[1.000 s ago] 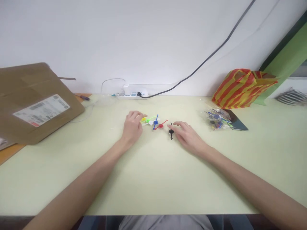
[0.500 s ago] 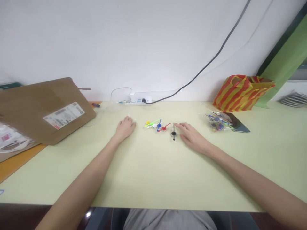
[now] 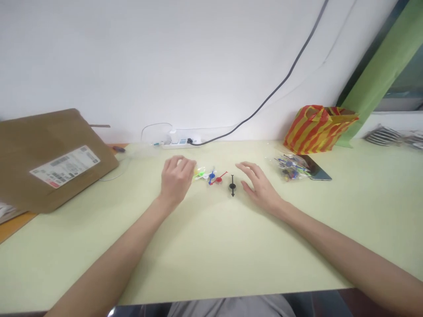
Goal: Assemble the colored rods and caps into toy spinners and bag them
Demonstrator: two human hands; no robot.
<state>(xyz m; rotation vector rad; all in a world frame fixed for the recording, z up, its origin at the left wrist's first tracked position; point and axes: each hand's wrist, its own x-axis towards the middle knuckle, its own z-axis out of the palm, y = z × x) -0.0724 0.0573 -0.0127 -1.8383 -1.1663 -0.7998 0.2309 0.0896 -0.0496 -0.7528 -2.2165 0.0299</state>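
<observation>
My left hand (image 3: 176,181) is raised over the table, knuckles up and fingers curled; its fingertips are hidden, so what they hold, if anything, does not show. Just to its right lies a cluster of small plastic arrow spinners: a yellow-green one (image 3: 201,174) partly behind the hand, a white one (image 3: 205,176), a blue one (image 3: 212,176) and a red one (image 3: 218,180). A black arrow spinner (image 3: 232,186) stands apart, its arrow pointing toward me. Beside it, my right hand (image 3: 261,185) is open and holds nothing, thumb and fingers spread.
A clear bag of coloured spinners (image 3: 291,167) lies against a dark tablet (image 3: 317,167). Behind stands a red-and-yellow striped bag (image 3: 317,132). A cardboard mailer (image 3: 56,154) is at left, a power strip (image 3: 180,144) by the wall, and a thick cable (image 3: 274,94) crosses above.
My left hand has lifted off the table and curled, moving toward the spinner cluster. My right hand has drawn away from the black spinner's arrow. The camera view has shifted slightly right.
</observation>
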